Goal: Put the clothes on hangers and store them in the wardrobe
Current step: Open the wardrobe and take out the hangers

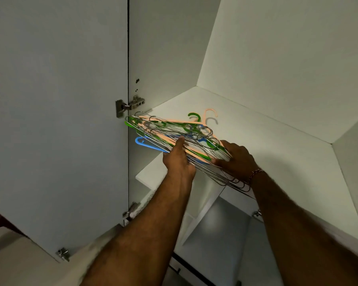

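Steel-wire & plastic hangers (174,135), a mixed bundle, lie on a white wardrobe shelf (256,137), overhanging its front edge. Left hand (179,159) grips the bundle at its 7 o'clock side; right hand (237,159) clasps it at 4 o'clock. Open door (56,120) at 9 o'clock.

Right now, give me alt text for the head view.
Both hands, left hand and right hand, hold a tangled bundle of hangers of wire and coloured plastic over a white wardrobe shelf, beside the open door.
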The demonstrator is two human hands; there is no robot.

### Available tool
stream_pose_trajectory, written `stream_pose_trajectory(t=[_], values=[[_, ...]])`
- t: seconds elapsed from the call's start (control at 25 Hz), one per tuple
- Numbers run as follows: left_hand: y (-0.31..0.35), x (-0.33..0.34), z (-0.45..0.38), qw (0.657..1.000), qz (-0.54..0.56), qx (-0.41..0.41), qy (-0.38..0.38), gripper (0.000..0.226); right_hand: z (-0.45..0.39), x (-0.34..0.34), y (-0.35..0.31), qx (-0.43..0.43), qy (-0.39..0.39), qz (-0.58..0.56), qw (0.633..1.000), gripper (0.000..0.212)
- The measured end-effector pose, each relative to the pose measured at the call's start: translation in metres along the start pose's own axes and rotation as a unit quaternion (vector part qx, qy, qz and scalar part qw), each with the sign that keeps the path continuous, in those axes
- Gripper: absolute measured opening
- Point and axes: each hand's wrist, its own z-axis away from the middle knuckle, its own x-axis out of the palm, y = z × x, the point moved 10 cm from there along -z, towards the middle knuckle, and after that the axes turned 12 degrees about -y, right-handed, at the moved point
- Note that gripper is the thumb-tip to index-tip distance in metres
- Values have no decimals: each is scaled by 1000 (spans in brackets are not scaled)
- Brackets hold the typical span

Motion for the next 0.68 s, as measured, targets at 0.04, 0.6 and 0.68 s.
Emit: stream_pose_trajectory(t=[0.04,0.6,0.68], values=[[0,-4,6,1000,-13,-2,11,33,5,2,0,-4,-2,3,1000,107],[37,-66,137,998,-42,29,-26,23,131,17,-85,-88,-17,-146,985,45],[53,-90,162,998,-45,43,-19,20,148,32,-103,-86,-45,-158,983,55]])
